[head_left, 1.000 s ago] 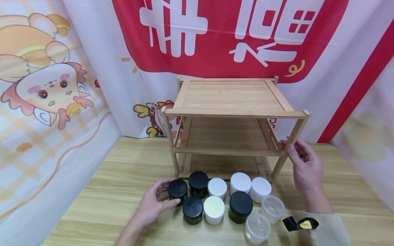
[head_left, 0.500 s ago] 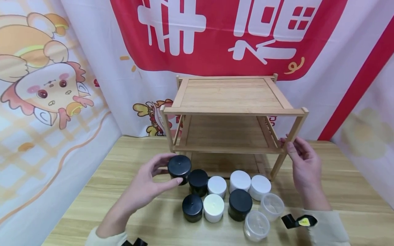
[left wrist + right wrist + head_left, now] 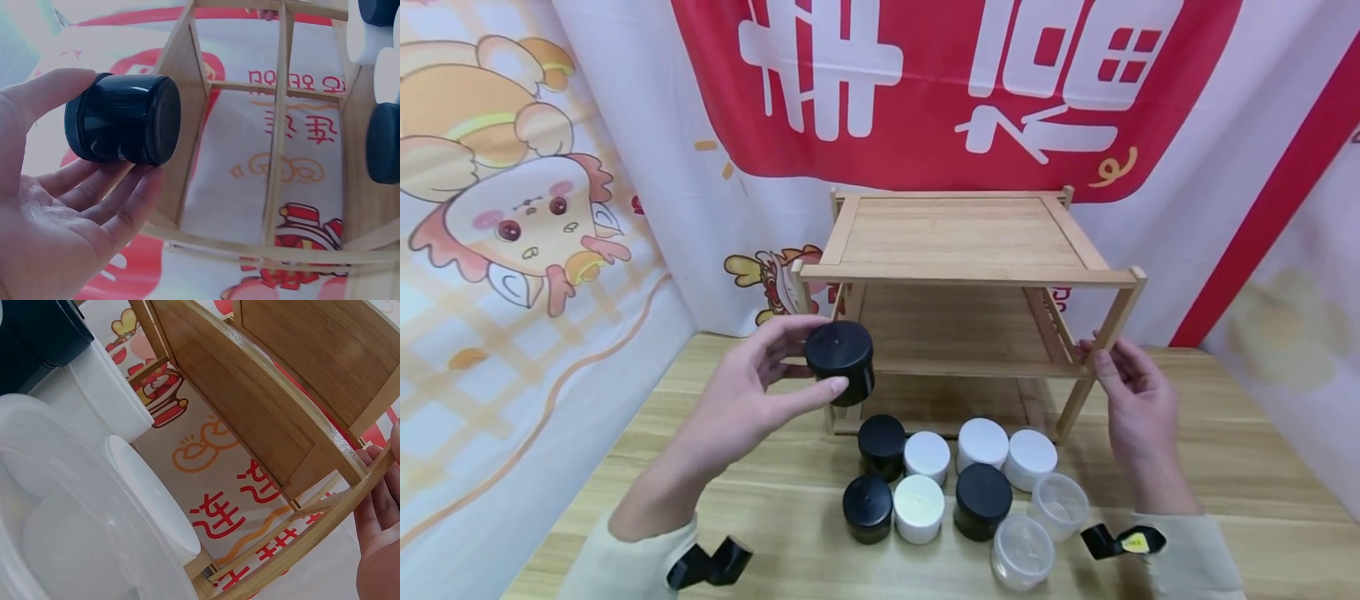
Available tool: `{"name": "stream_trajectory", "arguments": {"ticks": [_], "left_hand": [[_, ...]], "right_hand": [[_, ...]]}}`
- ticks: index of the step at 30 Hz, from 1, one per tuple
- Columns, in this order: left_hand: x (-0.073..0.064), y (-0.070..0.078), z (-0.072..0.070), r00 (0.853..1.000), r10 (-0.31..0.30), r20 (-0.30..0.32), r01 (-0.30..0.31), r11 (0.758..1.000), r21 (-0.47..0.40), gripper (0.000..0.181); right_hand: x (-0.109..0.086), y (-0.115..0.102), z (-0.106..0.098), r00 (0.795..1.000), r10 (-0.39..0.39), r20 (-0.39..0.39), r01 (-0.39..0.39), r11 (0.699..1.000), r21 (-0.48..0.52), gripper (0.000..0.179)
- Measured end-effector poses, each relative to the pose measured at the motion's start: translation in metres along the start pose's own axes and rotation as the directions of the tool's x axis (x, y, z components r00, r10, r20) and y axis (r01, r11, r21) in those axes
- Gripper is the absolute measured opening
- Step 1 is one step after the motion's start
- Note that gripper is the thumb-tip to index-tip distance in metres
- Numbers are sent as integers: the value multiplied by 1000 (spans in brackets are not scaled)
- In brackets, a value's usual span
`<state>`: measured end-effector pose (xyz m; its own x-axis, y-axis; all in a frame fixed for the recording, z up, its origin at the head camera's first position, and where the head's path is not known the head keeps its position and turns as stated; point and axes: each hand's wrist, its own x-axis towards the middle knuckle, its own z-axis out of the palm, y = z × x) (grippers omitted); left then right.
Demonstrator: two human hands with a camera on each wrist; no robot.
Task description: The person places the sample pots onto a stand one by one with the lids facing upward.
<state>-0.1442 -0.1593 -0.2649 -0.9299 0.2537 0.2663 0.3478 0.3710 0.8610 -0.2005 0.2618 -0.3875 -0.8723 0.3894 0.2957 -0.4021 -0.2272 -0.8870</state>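
Observation:
My left hand [image 3: 752,392] grips a black lidded jar [image 3: 841,362] between thumb and fingers, held up in front of the left side of a wooden three-tier shelf [image 3: 962,237]. The left wrist view shows the jar [image 3: 125,119] tipped sideways in that frame, the thumb on one side and fingers under the other. With its thumb and fingers, my right hand [image 3: 1138,408] holds the shelf's front right post [image 3: 1105,333]. In the right wrist view, only part of that hand [image 3: 381,519] shows at the right edge, against the wooden frame.
Before the shelf stand several more jars: black ones [image 3: 868,507], white ones [image 3: 919,508] and two clear ones [image 3: 1022,550]. All are on the wood-grain table [image 3: 647,417]. A printed cloth [image 3: 715,208] hangs behind and at the sides.
My left hand has lifted the black jar from the table at the left end of the group, up to about the middle tier's height. The right hand stays on the post.

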Motion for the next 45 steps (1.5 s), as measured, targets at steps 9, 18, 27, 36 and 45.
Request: {"name": "stream_trajectory", "arguments": {"ticks": [9, 18, 27, 36, 45], "left_hand": [[5, 13, 6, 1000, -14, 25, 15, 1000, -21, 60], [6, 12, 10, 999, -12, 36, 15, 998, -64, 59], [18, 30, 7, 999, 46, 17, -45, 999, -29, 56], [26, 39, 2, 998, 59, -14, -59, 998, -20, 57], [41, 54, 5, 999, 42, -9, -42, 999, -31, 56]], "right_hand": [[-13, 10, -3, 999, 36, -9, -36, 999, -33, 41], [-18, 12, -2, 999, 23, -47, -24, 1000, -16, 35], [-12, 8, 0, 997, 31, -66, -31, 999, -6, 37], [0, 8, 8, 999, -25, -38, 26, 1000, 11, 36], [-1, 8, 6, 998, -41, -39, 41, 999, 5, 37]]}}
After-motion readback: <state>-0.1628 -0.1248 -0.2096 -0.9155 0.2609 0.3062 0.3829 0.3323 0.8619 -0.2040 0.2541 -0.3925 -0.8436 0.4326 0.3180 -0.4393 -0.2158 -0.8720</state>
